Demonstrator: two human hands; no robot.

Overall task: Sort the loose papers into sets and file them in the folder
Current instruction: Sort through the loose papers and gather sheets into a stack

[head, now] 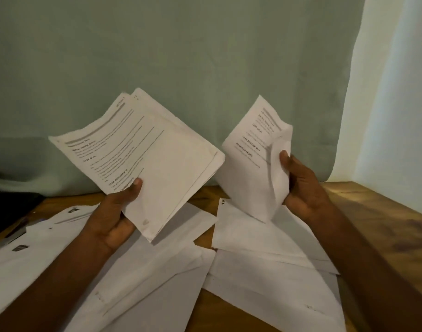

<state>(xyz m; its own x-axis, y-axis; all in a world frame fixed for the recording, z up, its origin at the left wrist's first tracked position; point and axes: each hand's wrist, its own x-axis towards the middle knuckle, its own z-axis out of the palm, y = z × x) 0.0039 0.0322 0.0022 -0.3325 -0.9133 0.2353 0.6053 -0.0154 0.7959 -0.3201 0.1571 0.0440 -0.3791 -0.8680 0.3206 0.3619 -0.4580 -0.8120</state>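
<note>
My left hand point(114, 214) grips a stack of printed sheets point(152, 149) by its lower edge, thumb on top, and holds it tilted above the table. My right hand point(301, 188) pinches a single printed sheet point(250, 161) at its right edge; that sheet bends and hangs upright beside the stack. Several loose white papers point(265, 264) lie scattered face down on the wooden table point(372, 212) under both hands. No folder can be made out.
A grey-green cloth point(181, 56) hangs as a backdrop behind the table. A pale wall point(396, 92) stands at the right. A dark object point(11, 207) sits at the table's far left edge, beside more papers point(37, 248).
</note>
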